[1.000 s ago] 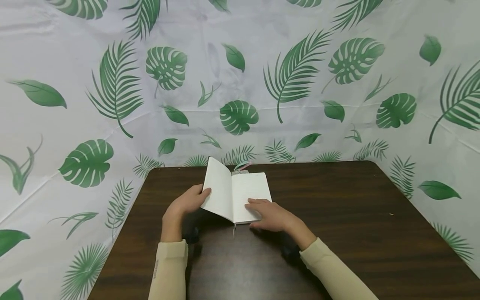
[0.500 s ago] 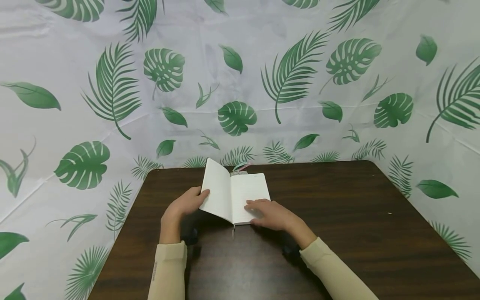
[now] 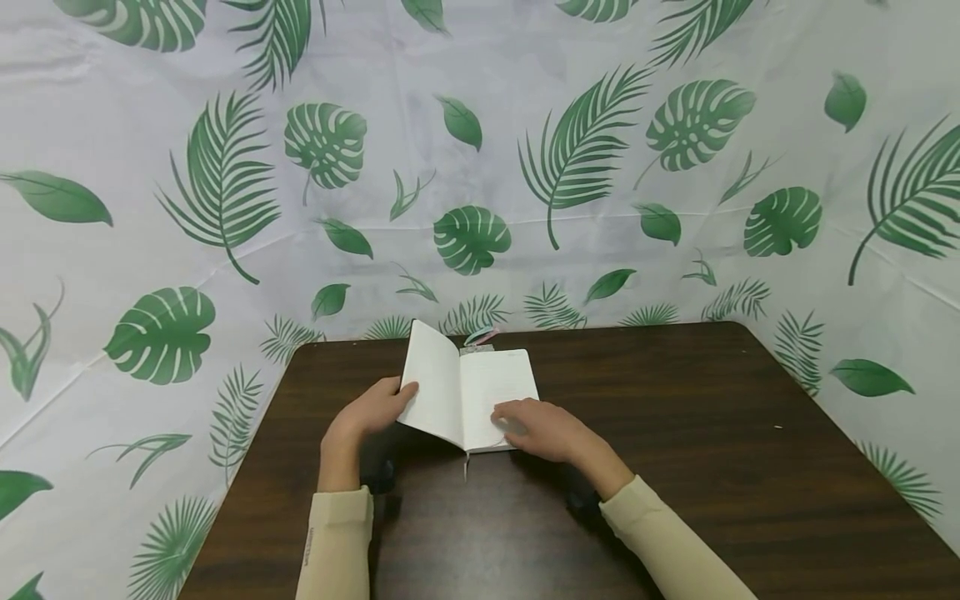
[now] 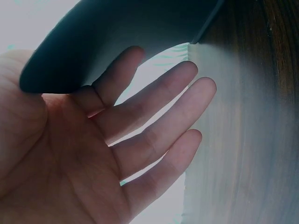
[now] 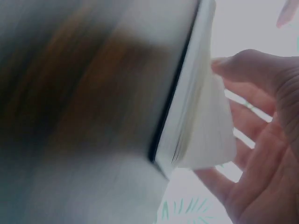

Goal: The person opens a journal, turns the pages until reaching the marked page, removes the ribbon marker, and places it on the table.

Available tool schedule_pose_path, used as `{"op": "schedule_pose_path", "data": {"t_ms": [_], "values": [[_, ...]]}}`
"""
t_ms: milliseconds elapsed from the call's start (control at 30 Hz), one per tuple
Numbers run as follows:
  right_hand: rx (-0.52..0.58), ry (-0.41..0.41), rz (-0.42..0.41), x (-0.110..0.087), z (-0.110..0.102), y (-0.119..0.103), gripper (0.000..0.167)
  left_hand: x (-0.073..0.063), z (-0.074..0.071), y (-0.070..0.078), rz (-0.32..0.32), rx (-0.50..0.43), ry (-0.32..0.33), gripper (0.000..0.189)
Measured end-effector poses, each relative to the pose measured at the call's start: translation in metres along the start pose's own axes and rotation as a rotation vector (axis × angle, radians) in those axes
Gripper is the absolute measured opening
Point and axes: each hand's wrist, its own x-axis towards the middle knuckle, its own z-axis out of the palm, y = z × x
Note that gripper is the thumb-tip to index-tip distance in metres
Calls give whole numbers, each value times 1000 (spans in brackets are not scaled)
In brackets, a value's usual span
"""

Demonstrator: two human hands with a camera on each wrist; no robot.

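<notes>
An open notebook (image 3: 495,375) with blank-looking white pages lies on the dark wooden table, its left side raised at a slant. My left hand (image 3: 367,412) grips the left edge, thumb over the page. In the left wrist view the dark cover (image 4: 126,32) sits between thumb and index finger, with the other fingers spread below it. At the lower right corner, my right hand (image 3: 547,429) pinches lifted pages. The right wrist view shows its thumb at the edge of the bent pages (image 5: 212,135), with fingers behind them. A thin ribbon bookmark (image 3: 466,467) hangs from the spine.
Just behind the notebook lies a small grey patterned item (image 3: 477,349) with pink and teal pieces (image 3: 482,336) on it. A white cloth with green leaves (image 3: 472,240) hangs beyond the table's (image 3: 675,458) back edge.
My right hand's fingertips have shifted slightly right at the page corner, and a page edge now curls up beneath them. The left hand keeps its grip; the head view has tilted slightly.
</notes>
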Motion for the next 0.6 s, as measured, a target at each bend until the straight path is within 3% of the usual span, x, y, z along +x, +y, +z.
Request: {"op": "schedule_pose_path", "data": {"t_ms": [167,367,500,600], "values": [[-135,26,12,2,-1,2,38,0,0,2,-11,-3,3,49],[-144,59,-1,1,-7,3,42,0,-1,4,-12,-12,-1,48],[-150,158,-26,0,-7,5,52,-1,1,1,-8,-27,-7,46],[-170,268,-49,1,-5,5,74,-3,2,-1,-10,-34,-4,46]]}}
